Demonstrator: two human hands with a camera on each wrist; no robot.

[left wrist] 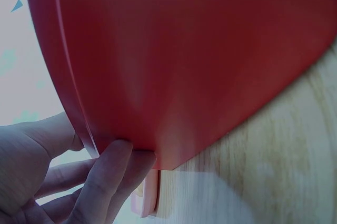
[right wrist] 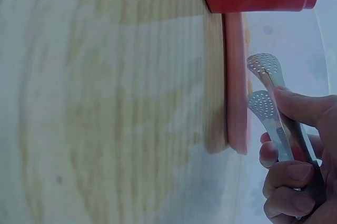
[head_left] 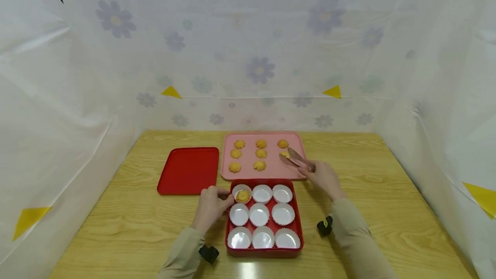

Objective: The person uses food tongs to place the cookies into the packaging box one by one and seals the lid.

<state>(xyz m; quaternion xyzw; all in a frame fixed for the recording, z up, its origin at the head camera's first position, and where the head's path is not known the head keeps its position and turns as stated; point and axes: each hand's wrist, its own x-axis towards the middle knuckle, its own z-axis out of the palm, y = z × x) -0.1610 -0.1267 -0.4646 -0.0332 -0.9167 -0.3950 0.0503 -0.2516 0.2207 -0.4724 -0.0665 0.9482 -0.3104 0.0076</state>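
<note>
My right hand [head_left: 324, 179] holds a pair of metal tongs [right wrist: 263, 64] with perforated tips. The tips are spread around a piped cookie [head_left: 286, 155] near the right side of the pink tray [head_left: 248, 176], partly covering it. At the near left, my left hand [head_left: 211, 206] grips the far left part of the rim of a red box [head_left: 265, 253], thumb over the edge and fingers on the outer wall [left wrist: 174, 77]. Inside the box stand white paper cups [head_left: 259, 215] in three rows. One cookie [head_left: 243, 196] sits in the far left cup.
Several more cookies [head_left: 261, 153] lie in rows on the pink tray behind the box. A flat red lid [head_left: 189, 171] rests left of the tray on the wooden table [head_left: 128, 227]. White flowered sheeting [head_left: 248, 55] closes off the back and sides.
</note>
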